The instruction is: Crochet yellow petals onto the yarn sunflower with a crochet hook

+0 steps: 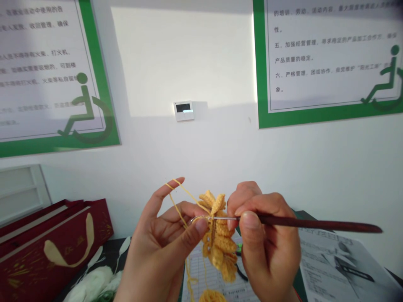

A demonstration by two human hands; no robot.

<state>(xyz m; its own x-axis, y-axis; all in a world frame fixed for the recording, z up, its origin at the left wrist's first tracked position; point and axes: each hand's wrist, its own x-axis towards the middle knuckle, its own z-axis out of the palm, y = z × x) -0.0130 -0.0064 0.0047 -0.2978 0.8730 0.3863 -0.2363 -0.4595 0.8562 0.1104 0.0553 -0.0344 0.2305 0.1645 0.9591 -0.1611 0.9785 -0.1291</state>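
My left hand [170, 235] pinches the edge of a yellow crochet piece [222, 239] between thumb and fingers. Yellow yarn [189, 193] loops over its raised index finger and runs down to the work. In my right hand [266, 235] is a crochet hook [317, 223] with a dark reddish-brown handle, held near its metal shaft. The shaft passes across the top part of the piece, its tip close to my left thumb. Ruffled, petal-like folds hang from the piece. Below it lies a ball of yellow yarn [212, 296], partly cut off by the frame's bottom edge.
Dark red gift bags [63, 256] with a cream handle stand at left, beside white yarn [94, 281]. Printed sheets [340, 264] lie on the table at right and under the work. A small wall panel [184, 111] hangs between two green-framed posters [264, 119].
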